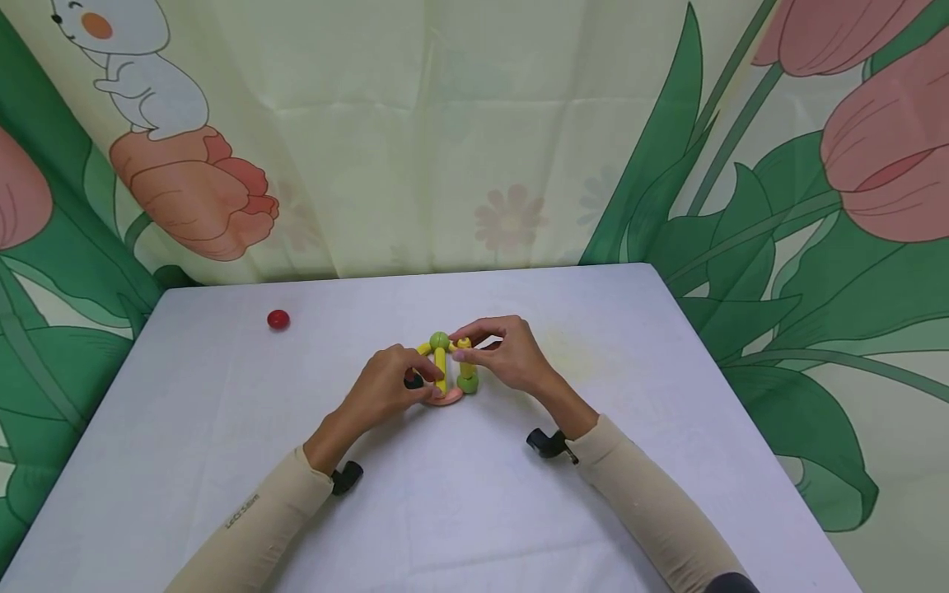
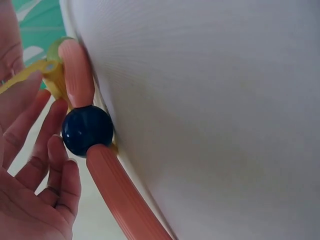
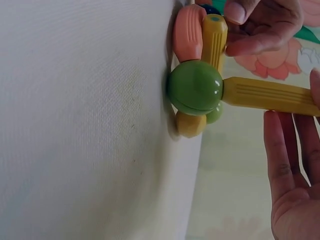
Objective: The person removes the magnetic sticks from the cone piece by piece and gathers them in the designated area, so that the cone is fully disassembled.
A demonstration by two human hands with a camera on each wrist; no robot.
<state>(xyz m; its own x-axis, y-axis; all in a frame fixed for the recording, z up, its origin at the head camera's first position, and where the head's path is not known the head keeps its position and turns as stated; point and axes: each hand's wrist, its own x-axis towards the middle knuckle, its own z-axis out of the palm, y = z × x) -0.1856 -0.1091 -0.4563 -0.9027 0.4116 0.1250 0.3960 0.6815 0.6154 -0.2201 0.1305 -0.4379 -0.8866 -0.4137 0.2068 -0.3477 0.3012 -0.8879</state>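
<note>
A toy frame of balls and ribbed sticks lies on the table. My left hand pinches a yellow stick that runs toward a green ball at the back. Beside that hand sits a dark blue ball, joined to pink sticks, one on each side. With thumb and fingers my right hand grips another yellow stick, which stands upright out of a second green ball. A curved pink stick forms the near edge of the frame.
A single red ball lies apart at the back left of the white-covered table. Behind the table's far edge hangs a printed curtain. Each wrist carries a small black camera, such as the right one.
</note>
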